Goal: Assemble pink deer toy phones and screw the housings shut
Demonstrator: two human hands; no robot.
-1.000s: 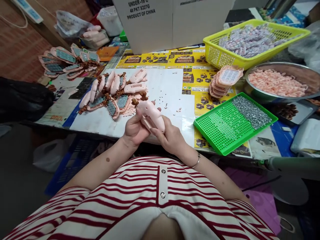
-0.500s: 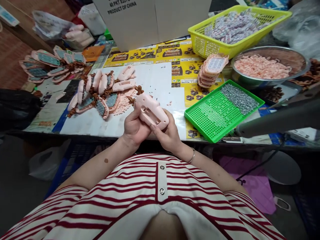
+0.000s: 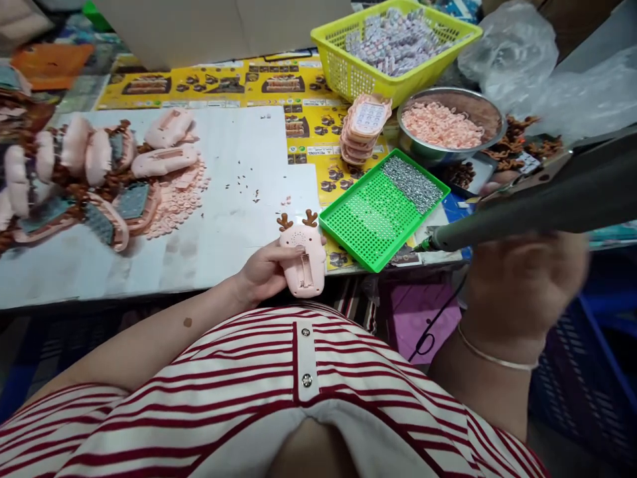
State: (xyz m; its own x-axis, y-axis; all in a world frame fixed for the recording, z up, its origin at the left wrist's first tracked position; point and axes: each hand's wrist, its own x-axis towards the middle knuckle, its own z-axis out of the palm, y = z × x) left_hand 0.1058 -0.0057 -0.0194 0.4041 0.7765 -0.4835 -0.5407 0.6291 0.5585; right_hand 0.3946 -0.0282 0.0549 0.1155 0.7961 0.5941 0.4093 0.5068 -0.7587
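My left hand (image 3: pixel 266 271) is closed around a pink toy phone casing (image 3: pixel 314 269) with two brown antlers, close to my shirt at the table's front edge. The casing's back faces up, showing speaker holes, an uncovered battery compartment and screw holes; my thumb lies across it. At the right, my right hand (image 3: pixel 527 285), somewhat blurred, is wrapped round a long dark electric screwdriver (image 3: pixel 517 219), with fingertips showing past its far side. The screwdriver's tip points left, just beside a green perforated tray (image 3: pixel 358 229) holding many small silver screws (image 3: pixel 412 184).
Several pink casings (image 3: pixel 99 156) lie at the left by a heap of small pink parts (image 3: pixel 182 202). Stacked keypad fronts (image 3: pixel 365 126), a yellow basket (image 3: pixel 383 86) of packed pieces and a steel bowl (image 3: pixel 423 151) of pink parts stand behind the tray. Clear plastic bags (image 3: pixel 512 53) lie far right.
My right hand has left the toy casing and gone right to the electric screwdriver. My left hand has turned the casing upright, antlers pointing away. The view has swung right.
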